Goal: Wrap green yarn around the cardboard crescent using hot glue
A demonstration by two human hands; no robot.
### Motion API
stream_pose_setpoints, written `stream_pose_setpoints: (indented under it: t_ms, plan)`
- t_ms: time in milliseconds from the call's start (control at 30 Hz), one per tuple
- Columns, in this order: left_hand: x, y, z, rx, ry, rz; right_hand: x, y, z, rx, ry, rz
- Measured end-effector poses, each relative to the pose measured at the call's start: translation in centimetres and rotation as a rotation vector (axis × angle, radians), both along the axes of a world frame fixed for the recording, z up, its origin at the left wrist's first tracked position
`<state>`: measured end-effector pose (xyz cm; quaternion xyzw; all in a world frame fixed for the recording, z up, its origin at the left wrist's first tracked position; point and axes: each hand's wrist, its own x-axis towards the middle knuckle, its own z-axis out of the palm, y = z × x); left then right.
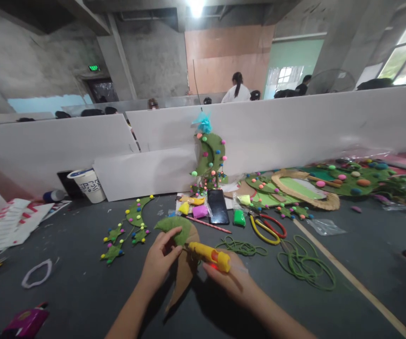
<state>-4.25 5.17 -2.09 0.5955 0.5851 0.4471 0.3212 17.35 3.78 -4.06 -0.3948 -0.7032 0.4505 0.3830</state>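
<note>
My left hand [160, 256] pinches a crescent-shaped piece [185, 278], brown cardboard on its lower part with green felt over its upper end. Wrapped in my right hand [233, 278] is a yellow hot glue gun [206, 253], its nozzle touching or close to the cardboard beside my left fingertips. To the left lies a green felt moon [137, 213] with small coloured pompoms and several felt stars [112, 254]. Green cord [243, 246] is heaped just beyond my right hand, and a looser tangle of green cord [307, 263] lies farther right.
Scissors [266, 228], a black phone [218, 207] and small bright packets [199, 211] lie beyond my hands. A decorated green moon [210, 155] stands against the white partition [295, 127]. A paper cup [88, 185] is back left. A wooden strip [351, 278] crosses the right side. Other people are behind the partition.
</note>
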Motion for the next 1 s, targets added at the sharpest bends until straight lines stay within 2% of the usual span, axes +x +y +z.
stream_pose_setpoints:
  t_ms: [200,433,800,1000]
  plan:
    - [0.2,-0.2,0.5,-0.01,-0.027,0.009,0.2,0.2,0.9,0.012,-0.018,-0.039]
    - [0.0,-0.1,0.0,-0.016,-0.039,-0.011,0.2,-0.1,1.6,-0.009,-0.034,-0.006]
    - [0.0,-0.3,0.1,-0.012,-0.004,-0.019,0.1,-0.3,1.1,0.08,-0.076,-0.009]
    - [0.0,-0.2,0.0,-0.001,-0.009,-0.021,0.1,-0.4,1.0,0.081,-0.114,-0.03]
